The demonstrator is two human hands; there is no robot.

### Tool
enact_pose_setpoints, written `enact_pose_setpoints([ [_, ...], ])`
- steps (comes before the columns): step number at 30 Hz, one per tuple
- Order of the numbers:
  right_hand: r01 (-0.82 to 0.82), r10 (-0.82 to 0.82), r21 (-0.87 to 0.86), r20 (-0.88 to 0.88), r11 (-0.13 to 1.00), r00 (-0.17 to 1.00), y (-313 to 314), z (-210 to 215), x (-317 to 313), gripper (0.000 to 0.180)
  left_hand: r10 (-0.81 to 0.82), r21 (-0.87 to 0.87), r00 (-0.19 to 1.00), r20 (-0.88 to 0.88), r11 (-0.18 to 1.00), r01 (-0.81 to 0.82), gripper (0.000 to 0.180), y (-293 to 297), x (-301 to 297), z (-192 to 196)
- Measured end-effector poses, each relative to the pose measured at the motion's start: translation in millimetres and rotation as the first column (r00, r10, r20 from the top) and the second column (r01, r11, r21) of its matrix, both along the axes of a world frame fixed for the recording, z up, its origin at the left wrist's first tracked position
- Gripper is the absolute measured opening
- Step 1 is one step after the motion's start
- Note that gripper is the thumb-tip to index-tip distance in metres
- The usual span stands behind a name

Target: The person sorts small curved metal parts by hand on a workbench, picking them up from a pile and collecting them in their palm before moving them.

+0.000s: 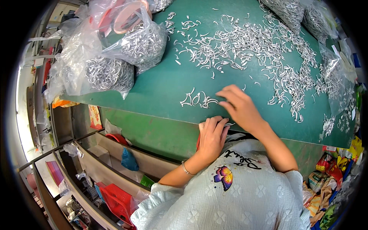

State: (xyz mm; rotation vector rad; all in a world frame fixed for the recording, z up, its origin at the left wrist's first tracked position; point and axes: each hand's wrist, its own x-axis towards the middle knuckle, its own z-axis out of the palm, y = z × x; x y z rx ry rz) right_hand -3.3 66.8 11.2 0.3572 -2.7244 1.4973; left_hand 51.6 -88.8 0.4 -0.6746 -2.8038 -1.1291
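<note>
My left hand (212, 137) is at the front edge of the table, its fingers curled together. A thin curved silver metal piece (229, 124) pokes out beside its fingertips; how many pieces it holds is hidden. Just above it, my right hand (240, 106) hovers over the table, thumb and fingers apart, with nothing visible between them. Close to its fingertips lies a small cluster of curved silver metal pieces (197, 100). Farther back, a large loose spread of similar silver pieces (237, 42) covers the green table (161, 88).
Clear plastic bags of silver pieces (143, 46) stand at the back left, with a pink roll (128, 17) behind. Another filled bag (285, 13) sits at the back right. Below the table are wooden shelving (130, 153) and a red plastic basket (117, 201). Colourful packages (326, 172) lie at right.
</note>
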Motion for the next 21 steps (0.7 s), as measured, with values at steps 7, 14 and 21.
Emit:
enact_pose_setpoints([
  [7, 0.274, -0.219, 0.514, -0.165, 0.813, 0.962, 84.2, -1.6, 62.5, 0.047, -0.086, 0.031, 0.996, 0.003, 0.996, 0.086, 0.026, 7.1, -6.5, -5.7],
  [14, 0.412, -0.374, 0.52, -0.182, 0.748, 0.909, 112.9, -7.0, 95.6, 0.051, -0.116, 0.029, 0.993, -0.007, 0.993, 0.116, 0.026, 26.3, -12.6, -4.2],
  [21, 0.231, -0.155, 0.25, -0.288, 0.94, 0.945, 104.2, -12.9, 68.1, 0.017, -0.11, 0.039, 0.994, -0.027, 0.993, 0.111, 0.025, 38.6, -16.4, 0.9],
])
